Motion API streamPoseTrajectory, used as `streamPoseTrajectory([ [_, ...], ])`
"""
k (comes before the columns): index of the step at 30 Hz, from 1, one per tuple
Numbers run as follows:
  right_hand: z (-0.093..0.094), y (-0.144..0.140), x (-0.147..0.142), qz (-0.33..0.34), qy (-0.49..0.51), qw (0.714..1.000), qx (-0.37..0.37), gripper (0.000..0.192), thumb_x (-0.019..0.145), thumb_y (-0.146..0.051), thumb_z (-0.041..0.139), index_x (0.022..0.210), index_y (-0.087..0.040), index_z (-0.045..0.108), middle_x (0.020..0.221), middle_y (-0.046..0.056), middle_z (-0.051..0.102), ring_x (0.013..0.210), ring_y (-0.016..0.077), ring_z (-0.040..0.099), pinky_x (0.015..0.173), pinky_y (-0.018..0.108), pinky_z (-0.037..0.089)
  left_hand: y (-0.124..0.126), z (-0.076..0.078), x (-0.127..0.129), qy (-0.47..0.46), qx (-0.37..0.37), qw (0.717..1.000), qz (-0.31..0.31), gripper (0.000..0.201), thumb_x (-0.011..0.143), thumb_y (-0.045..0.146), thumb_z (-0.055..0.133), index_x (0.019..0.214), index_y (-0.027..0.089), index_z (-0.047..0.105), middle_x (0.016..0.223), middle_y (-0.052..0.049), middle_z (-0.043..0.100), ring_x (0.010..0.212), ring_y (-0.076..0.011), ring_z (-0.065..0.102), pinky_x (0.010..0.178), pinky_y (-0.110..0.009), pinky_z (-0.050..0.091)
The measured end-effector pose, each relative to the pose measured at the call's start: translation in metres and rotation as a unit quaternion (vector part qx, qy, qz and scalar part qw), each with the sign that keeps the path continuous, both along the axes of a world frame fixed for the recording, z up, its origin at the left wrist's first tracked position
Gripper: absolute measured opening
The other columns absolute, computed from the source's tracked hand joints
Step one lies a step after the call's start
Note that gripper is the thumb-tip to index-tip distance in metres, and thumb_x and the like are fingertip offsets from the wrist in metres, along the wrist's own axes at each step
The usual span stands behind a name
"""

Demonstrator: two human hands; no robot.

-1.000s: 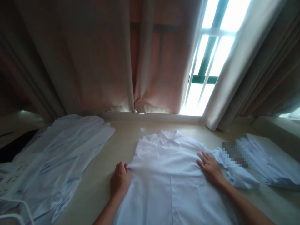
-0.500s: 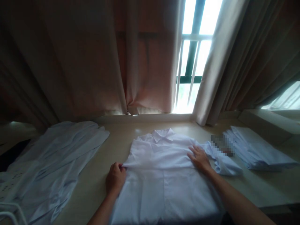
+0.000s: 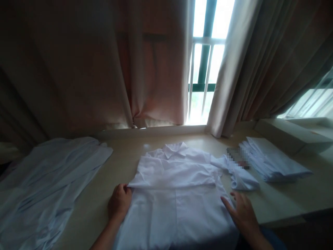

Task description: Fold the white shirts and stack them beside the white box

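A white collared shirt (image 3: 177,194) lies spread on the table, its collar at the far end and its lower part toward me. One sleeve stretches out to the right, and a fold crosses the upper body. My left hand (image 3: 119,201) pinches the shirt's left edge between thumb and fingers. At the right edge, my right hand (image 3: 240,210) has its thumb and fingers apart, with nothing in its grasp. Whether its thumb touches the cloth I cannot tell.
Several white garments (image 3: 59,173) lie layered at the left. A stack of folded white garments (image 3: 275,159) sits at the right, beside a blurred-out item (image 3: 238,158). Behind the table (image 3: 275,201) hang curtains (image 3: 158,69) and a window (image 3: 205,62); a box-like ledge (image 3: 288,133) stands at back right.
My right hand has come off the shirt's upper right part and moved toward me to the right edge. My left hand keeps its pinch. The whole view has shifted slightly.
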State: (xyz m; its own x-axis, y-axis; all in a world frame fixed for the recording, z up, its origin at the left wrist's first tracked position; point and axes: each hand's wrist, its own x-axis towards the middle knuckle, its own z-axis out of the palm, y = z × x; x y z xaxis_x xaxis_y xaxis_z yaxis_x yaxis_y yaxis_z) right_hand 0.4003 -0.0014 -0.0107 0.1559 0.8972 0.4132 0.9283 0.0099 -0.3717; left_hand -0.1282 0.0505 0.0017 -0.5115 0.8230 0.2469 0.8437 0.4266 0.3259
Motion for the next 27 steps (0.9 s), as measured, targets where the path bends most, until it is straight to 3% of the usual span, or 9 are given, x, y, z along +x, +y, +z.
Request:
streamPoseTrajectory([
  [4,-0.017,-0.045,0.007,-0.031,-0.03,0.995,-0.091,0.039,0.084,-0.059,0.053,0.073,-0.022,0.058,0.077,0.008,0.06,0.076,0.0261,0.056,0.073,0.038,0.042,0.0,0.001,0.001,-0.008,-0.015,1.0,0.011,0.027,0.091,0.035,0.038,0.103,0.02,0.056,0.104,-0.011,0.067,0.09,-0.0252,0.063,0.067,-0.032,0.04],
  [12,0.01,-0.032,0.017,-0.054,0.086,0.976,-0.191,0.034,0.09,-0.049,0.044,0.069,-0.023,0.052,0.071,0.004,0.062,0.069,0.0204,0.059,0.063,0.03,0.038,0.001,0.003,0.001,-0.027,-0.061,0.997,0.034,0.032,0.091,0.04,0.037,0.109,0.022,0.056,0.099,-0.011,0.071,0.082,-0.0269,0.066,0.063,-0.032,0.039],
  [16,0.009,-0.036,0.017,-0.042,0.091,0.978,-0.183,0.03,0.088,-0.05,0.047,0.076,-0.024,0.055,0.074,0.003,0.063,0.074,0.0213,0.061,0.067,0.031,0.04,0.002,0.005,0.002,-0.031,-0.07,0.996,0.037,0.034,0.091,0.042,0.037,0.109,0.022,0.058,0.098,-0.011,0.072,0.081,-0.0275,0.066,0.063,-0.032,0.039],
  [21,0.005,-0.035,0.012,-0.066,0.119,0.985,-0.11,0.038,0.084,-0.049,0.054,0.111,-0.023,0.057,0.091,0.005,0.064,0.083,0.0222,0.062,0.076,0.033,0.046,0.0,0.008,0.004,-0.047,-0.051,0.997,0.04,0.032,0.087,0.045,0.043,0.105,0.024,0.059,0.095,-0.009,0.072,0.081,-0.0279,0.066,0.063,-0.032,0.04],
  [27,0.003,-0.028,0.006,-0.046,0.113,0.99,-0.074,0.041,0.085,-0.052,0.053,0.111,-0.021,0.058,0.098,0.007,0.065,0.088,0.0223,0.062,0.082,0.035,0.047,-0.001,0.01,0.005,-0.096,-0.013,0.995,0.038,0.034,0.079,0.05,0.054,0.101,0.025,0.06,0.092,-0.006,0.072,0.082,-0.0274,0.066,0.063,-0.031,0.041],
])
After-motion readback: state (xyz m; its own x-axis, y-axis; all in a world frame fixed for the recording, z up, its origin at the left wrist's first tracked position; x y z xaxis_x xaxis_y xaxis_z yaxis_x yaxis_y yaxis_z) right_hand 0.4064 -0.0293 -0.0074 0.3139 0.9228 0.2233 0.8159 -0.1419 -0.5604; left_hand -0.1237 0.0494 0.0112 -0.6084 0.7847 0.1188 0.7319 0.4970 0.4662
